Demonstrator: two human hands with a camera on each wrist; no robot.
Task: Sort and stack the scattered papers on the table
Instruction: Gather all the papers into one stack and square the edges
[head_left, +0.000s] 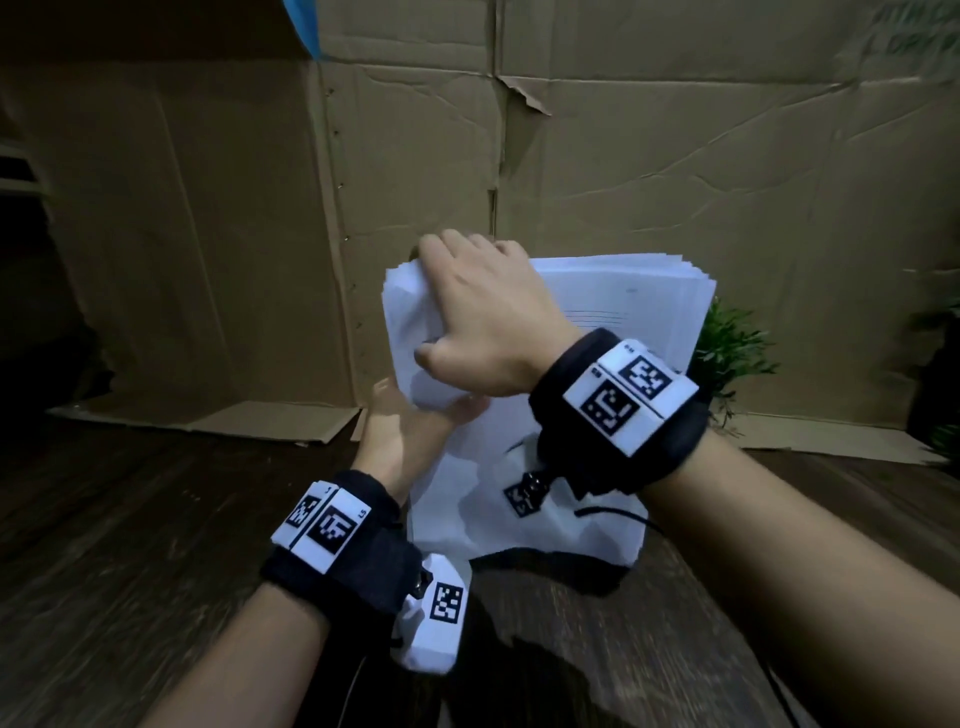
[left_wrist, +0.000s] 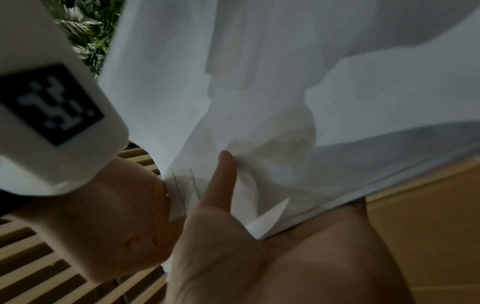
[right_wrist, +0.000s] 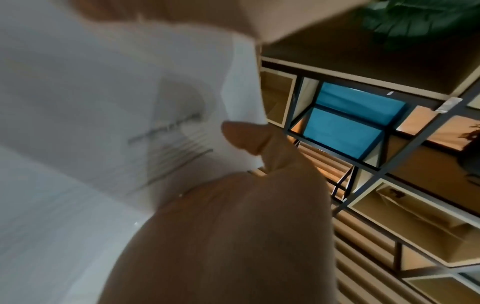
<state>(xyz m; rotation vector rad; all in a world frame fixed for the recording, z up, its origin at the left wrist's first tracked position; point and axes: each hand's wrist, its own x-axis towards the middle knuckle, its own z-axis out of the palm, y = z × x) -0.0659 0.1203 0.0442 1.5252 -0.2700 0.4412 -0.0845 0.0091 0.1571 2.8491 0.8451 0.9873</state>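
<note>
A thick stack of white papers (head_left: 524, 457) is held up above the dark wooden counter (head_left: 130, 545), in the middle of the scene, in front of a wall of flattened brown cardboard (head_left: 675, 156). The stack is tilted, its long axis running from the near lower edge up and away to the far upper edge, with the broad printed face turned toward the person; the far edge shows the sheets fanned slightly, not flush. The right hand (head_left: 483, 317) reaches over from the right and clasps the stack's upper left corner, fingers curled over the far edge and the thumb pressed on the facing sheet, which buckles there. The left hand (head_left: 410, 426) comes up from below at the stack's left edge; in the left wrist view its thumb (left_wrist: 223, 181) lies on the face of the sheets while the palm sits under the edge, so it grasps the papers too, with one sheet corner folded out near the palm. The stack's near lower edge hangs just above the counter and casts a dark shadow on it. A green plant (head_left: 727, 353) stands behind the stack to the right, against the cardboard. Both wrists carry black bands with white marker blocks (head_left: 631, 395).
</note>
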